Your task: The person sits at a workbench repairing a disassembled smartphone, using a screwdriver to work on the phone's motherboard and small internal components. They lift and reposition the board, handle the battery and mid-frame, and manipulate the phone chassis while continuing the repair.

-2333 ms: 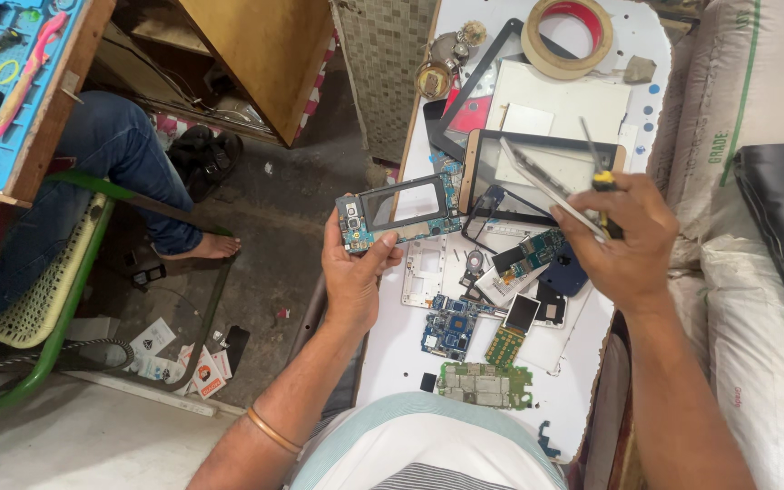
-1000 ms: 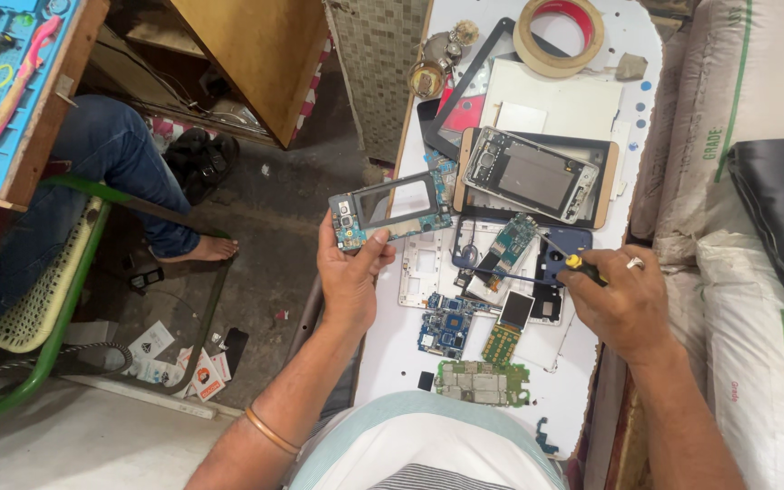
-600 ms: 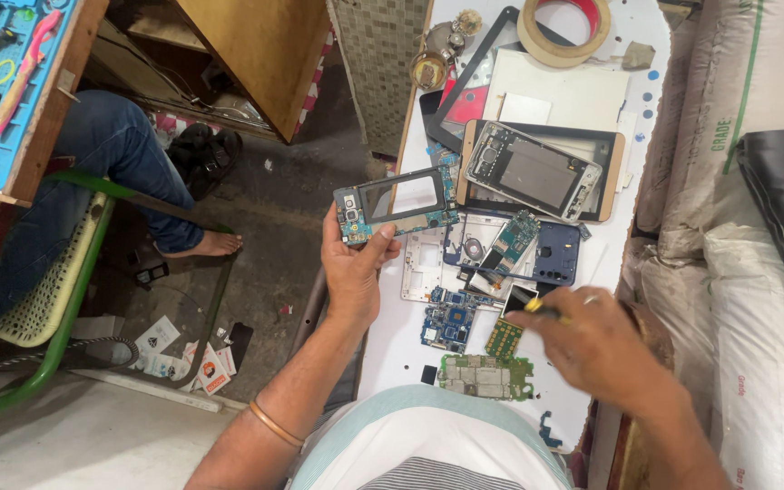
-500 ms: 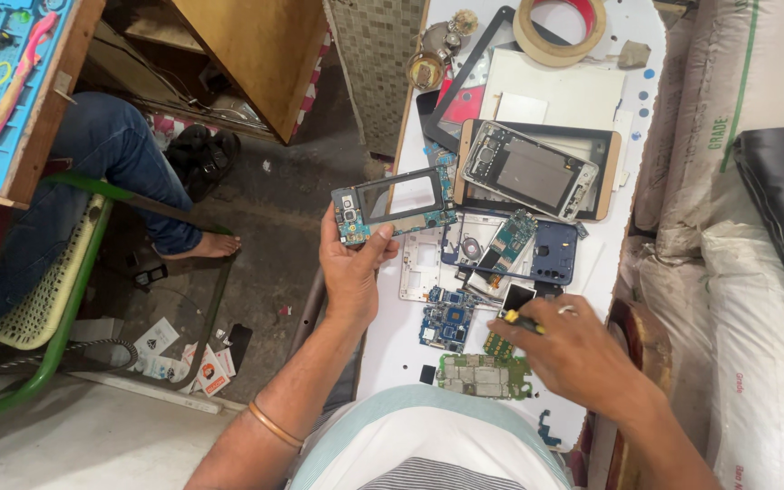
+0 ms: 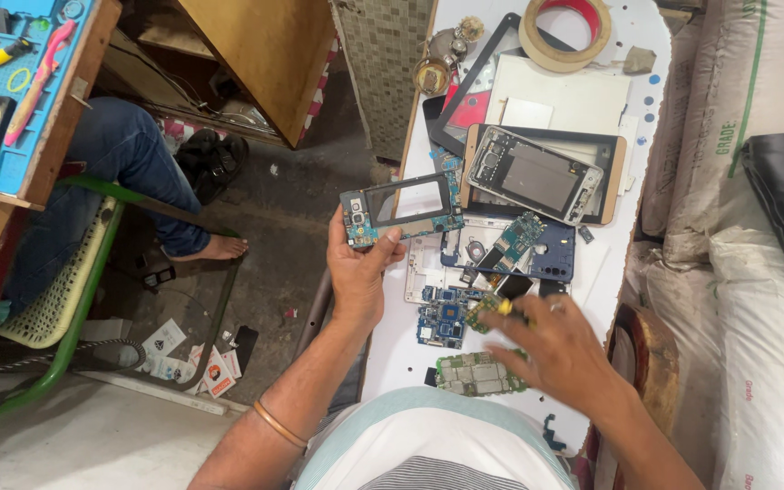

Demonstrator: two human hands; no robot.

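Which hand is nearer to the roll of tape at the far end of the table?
Left. The left hand is below-left of the tape roll; the right hand is lower, nearer the body.

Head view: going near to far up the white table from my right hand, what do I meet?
Right hand → blue circuit board → gold-framed opened phone → white sheet → tape roll.

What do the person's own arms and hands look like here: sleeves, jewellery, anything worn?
Both forearms are bare, with no sleeves reaching them. The left hand is ungloved, and a thin gold-coloured bangle circles that forearm. The right hand is ungloved too and motion-blurred; a pale ring seems to sit on one finger.
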